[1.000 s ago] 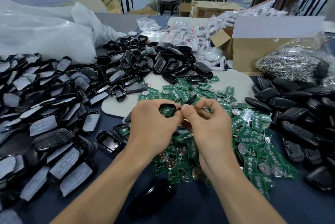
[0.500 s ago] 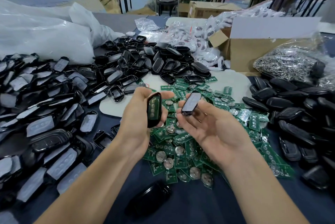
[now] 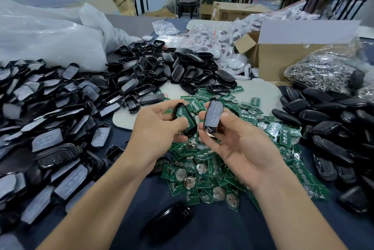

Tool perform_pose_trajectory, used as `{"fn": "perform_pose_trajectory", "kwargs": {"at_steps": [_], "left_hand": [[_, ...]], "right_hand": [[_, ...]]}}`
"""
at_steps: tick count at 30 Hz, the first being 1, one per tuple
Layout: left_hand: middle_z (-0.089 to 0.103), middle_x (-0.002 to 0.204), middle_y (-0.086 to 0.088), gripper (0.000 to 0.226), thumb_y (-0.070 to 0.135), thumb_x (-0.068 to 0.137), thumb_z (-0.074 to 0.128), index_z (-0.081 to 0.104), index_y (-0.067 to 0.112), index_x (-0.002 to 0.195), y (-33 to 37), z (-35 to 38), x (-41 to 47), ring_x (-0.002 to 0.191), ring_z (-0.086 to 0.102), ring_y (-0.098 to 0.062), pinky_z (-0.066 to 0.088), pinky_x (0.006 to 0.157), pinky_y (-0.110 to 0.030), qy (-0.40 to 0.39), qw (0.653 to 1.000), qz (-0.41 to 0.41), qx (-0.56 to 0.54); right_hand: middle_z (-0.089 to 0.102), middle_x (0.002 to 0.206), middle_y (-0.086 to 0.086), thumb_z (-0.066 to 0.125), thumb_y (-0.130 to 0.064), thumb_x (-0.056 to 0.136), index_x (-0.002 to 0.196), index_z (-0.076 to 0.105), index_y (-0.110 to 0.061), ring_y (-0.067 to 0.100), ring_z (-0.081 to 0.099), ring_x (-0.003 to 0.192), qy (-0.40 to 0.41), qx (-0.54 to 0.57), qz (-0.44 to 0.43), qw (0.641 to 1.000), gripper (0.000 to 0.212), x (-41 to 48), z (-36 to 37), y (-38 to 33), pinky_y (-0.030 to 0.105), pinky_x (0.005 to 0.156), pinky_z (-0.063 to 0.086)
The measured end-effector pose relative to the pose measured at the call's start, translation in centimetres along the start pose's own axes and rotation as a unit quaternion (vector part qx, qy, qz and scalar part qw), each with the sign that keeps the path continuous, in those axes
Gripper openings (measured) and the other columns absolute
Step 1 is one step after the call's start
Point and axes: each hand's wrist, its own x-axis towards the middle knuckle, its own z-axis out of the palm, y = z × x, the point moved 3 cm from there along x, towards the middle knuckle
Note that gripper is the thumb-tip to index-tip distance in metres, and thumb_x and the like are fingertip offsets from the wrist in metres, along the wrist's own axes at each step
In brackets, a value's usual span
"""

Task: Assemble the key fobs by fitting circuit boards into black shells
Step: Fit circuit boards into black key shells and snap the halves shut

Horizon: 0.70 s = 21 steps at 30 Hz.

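Left hand grips one black shell half, thumb and fingers curled round its edges, with one green circuit board seated inside, face toward the camera. Right hand pinches a second shell half between thumb and fingertips, its grey button pad showing, tilted up. The two halves are just beside each other, not joined, both held above the loose heap of green boards on the dark blue table cover; too many boards to count, many with round coin-cell holders. One closed black fob lies alone near the table edge between the forearms. Three shell heaps around the boards, none countable: grey-pad halves at left, empty open halves behind, solid black backs at right. Further out: one open cardboard box, one clear bag of metal key rings beside it, clear bags of packed fobs, one large white plastic bag back left.
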Motion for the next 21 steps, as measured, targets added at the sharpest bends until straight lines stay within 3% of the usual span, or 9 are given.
{"fn": "perform_pose_trajectory", "kwargs": {"at_steps": [3, 6, 9, 11, 12, 15, 17, 19, 21], "left_hand": [[0.081, 0.094, 0.0, 0.047, 0.004, 0.088, 0.079, 0.074, 0.036, 0.122, -0.1, 0.1, 0.0, 0.059, 0.073, -0.022, 0.066, 0.074, -0.053, 0.008, 0.999, 0.002, 0.035], [0.082, 0.089, 0.004, 0.046, 0.005, 0.087, 0.077, 0.076, 0.04, 0.117, 0.0, 0.5, -0.2, 0.062, 0.075, -0.02, 0.066, 0.066, -0.048, -0.005, 0.998, 0.013, 0.063], [0.081, 0.087, 0.006, 0.044, 0.005, 0.088, 0.075, 0.076, 0.04, 0.114, 0.2, 0.9, -0.4, 0.069, 0.078, -0.019, 0.066, 0.065, -0.043, -0.012, 0.997, 0.024, 0.072], [0.081, 0.085, 0.009, 0.041, 0.007, 0.089, 0.074, 0.076, 0.04, 0.113, 0.3, 1.1, -0.6, 0.069, 0.078, -0.017, 0.066, 0.064, -0.04, -0.008, 0.995, 0.043, 0.093], [0.08, 0.083, 0.014, 0.04, 0.008, 0.089, 0.074, 0.076, 0.041, 0.112, 0.3, 1.3, -0.8, 0.067, 0.077, -0.012, 0.066, 0.064, -0.035, 0.002, 0.992, 0.063, 0.114], [0.073, 0.074, 0.032, 0.044, 0.006, 0.086, 0.07, 0.073, 0.048, 0.099, 0.9, 1.7, -1.5, 0.068, 0.071, 0.008, 0.054, 0.062, -0.009, 0.038, 0.973, 0.133, 0.185], [0.071, 0.075, 0.036, 0.054, 0.003, 0.087, 0.068, 0.067, 0.056, 0.096, 0.9, 1.8, -1.6, 0.073, 0.07, 0.012, 0.052, 0.067, -0.006, 0.028, 0.97, 0.141, 0.199], [0.078, 0.086, 0.024, 0.056, 0.0, 0.093, 0.063, 0.066, 0.054, 0.109, 0.6, 1.9, -1.3, 0.081, 0.073, 0.005, 0.06, 0.076, -0.018, -0.026, 0.981, 0.107, 0.161], [0.081, 0.098, 0.01, 0.058, -0.007, 0.098, 0.054, 0.067, 0.045, 0.12, 0.3, 2.3, -1.2, 0.088, 0.076, -0.004, 0.063, 0.074, -0.026, -0.091, 0.991, 0.061, 0.074]], "right_hand": [[0.078, 0.111, 0.013, 0.056, -0.008, 0.103, 0.117, 0.073, -0.01, 0.021, 0.074, 0.095, 0.025, -0.084, -0.041, 0.995, 0.023, 0.2, 0.1, 0.4, 0.036, 0.084, 0.063], [0.08, 0.106, 0.001, 0.058, -0.007, 0.103, 0.111, 0.077, -0.023, 0.011, 0.075, 0.092, 0.044, -0.198, -0.098, 0.974, 0.026, 0.3, 0.5, 0.8, 0.029, 0.078, 0.061], [0.078, 0.108, -0.013, 0.062, -0.014, 0.102, 0.118, 0.075, -0.036, 0.006, 0.073, 0.1, 0.07, -0.331, -0.148, 0.929, 0.03, 0.3, 0.6, 1.3, 0.036, 0.089, 0.061], [0.076, 0.103, -0.022, 0.064, -0.018, 0.098, 0.107, 0.074, -0.053, 0.003, 0.072, 0.097, 0.073, -0.397, -0.185, 0.896, 0.037, 0.2, 1.1, 1.5, 0.039, 0.088, 0.062], [0.075, 0.101, -0.028, 0.064, -0.02, 0.096, 0.103, 0.072, -0.056, 0.0, 0.072, 0.096, 0.071, -0.425, -0.2, 0.88, 0.038, 0.0, 1.4, 1.5, 0.036, 0.087, 0.062], [0.065, 0.091, -0.048, 0.065, -0.022, 0.091, 0.121, 0.073, -0.042, -0.017, 0.064, 0.094, 0.076, -0.494, -0.255, 0.828, 0.037, -0.4, 2.1, 1.7, 0.005, 0.08, 0.049], [0.065, 0.089, -0.044, 0.068, -0.018, 0.093, 0.125, 0.073, -0.037, -0.019, 0.063, 0.092, 0.092, -0.511, -0.262, 0.813, 0.037, -0.5, 2.0, 1.6, 0.0, 0.077, 0.044], [0.07, 0.097, -0.033, 0.068, -0.018, 0.095, 0.128, 0.072, -0.036, -0.013, 0.064, 0.095, 0.109, -0.521, -0.256, 0.807, 0.038, -0.6, 1.8, 1.4, 0.005, 0.081, 0.049], [0.072, 0.104, -0.025, 0.067, -0.02, 0.097, 0.131, 0.07, -0.037, -0.006, 0.066, 0.096, 0.119, -0.526, -0.249, 0.804, 0.039, -0.7, 1.6, 1.1, 0.015, 0.086, 0.055]]}}
